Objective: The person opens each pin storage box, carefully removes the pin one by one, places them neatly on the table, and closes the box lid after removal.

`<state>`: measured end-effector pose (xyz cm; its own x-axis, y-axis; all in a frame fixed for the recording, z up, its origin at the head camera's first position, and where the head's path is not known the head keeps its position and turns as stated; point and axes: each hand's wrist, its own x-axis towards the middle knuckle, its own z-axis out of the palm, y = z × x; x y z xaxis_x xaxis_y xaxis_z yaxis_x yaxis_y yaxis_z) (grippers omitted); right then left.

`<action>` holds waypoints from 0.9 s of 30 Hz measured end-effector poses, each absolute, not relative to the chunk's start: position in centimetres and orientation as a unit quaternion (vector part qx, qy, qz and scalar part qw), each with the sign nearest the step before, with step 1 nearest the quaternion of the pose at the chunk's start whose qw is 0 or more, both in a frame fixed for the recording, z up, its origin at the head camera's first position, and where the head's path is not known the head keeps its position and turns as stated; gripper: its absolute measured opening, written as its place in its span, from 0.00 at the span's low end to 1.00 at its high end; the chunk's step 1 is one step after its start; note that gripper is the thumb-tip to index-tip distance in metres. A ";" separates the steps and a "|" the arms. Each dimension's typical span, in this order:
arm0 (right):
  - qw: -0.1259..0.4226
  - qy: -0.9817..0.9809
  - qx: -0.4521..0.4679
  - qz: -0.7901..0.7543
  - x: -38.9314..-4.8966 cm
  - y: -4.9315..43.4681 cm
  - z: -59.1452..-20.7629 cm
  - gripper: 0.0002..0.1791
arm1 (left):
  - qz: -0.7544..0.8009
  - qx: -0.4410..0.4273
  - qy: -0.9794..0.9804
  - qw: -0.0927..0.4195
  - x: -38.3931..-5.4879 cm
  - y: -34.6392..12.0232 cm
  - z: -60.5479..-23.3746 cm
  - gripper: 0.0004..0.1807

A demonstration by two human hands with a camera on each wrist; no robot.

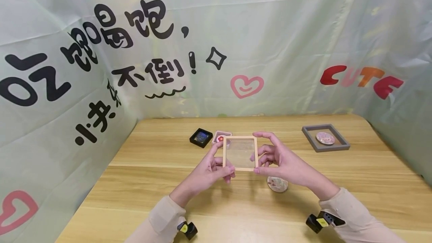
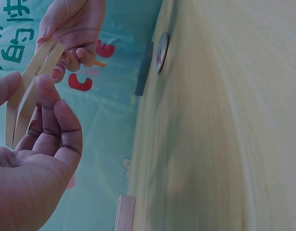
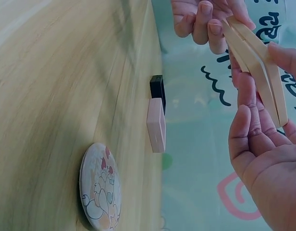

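Note:
Both hands hold up a square, light wood-coloured display frame with clear film across its middle. My left hand grips its left side, thumb at the lower corner. My right hand holds the right side between thumb and fingers. From the edge, in the left wrist view, the frame's two halves stand slightly apart with a narrow gap between them. A similar gap runs between the halves in the right wrist view. On the table below the right hand lies a round printed badge.
On the wooden table, a black frame and a pink frame, partly hidden, stand behind the left hand. A grey frame lies at the back right with a round pink badge in it. A printed curtain encloses the table.

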<state>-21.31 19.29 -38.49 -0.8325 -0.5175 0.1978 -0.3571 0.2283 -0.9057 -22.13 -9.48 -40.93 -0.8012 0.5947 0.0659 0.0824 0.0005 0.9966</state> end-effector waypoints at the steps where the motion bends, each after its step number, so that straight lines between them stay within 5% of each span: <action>1: 0.072 0.781 -0.280 -0.554 -21.3 19.3 -38.5 0.52 | 0.661 0.249 0.681 0.194 -22.1 -9.5 -40.9 0.46; 27: 0.075 0.786 -0.284 -0.543 -21.6 19.5 -38.8 0.50 | 0.661 0.256 0.680 0.190 -22.4 -9.4 -41.5 0.43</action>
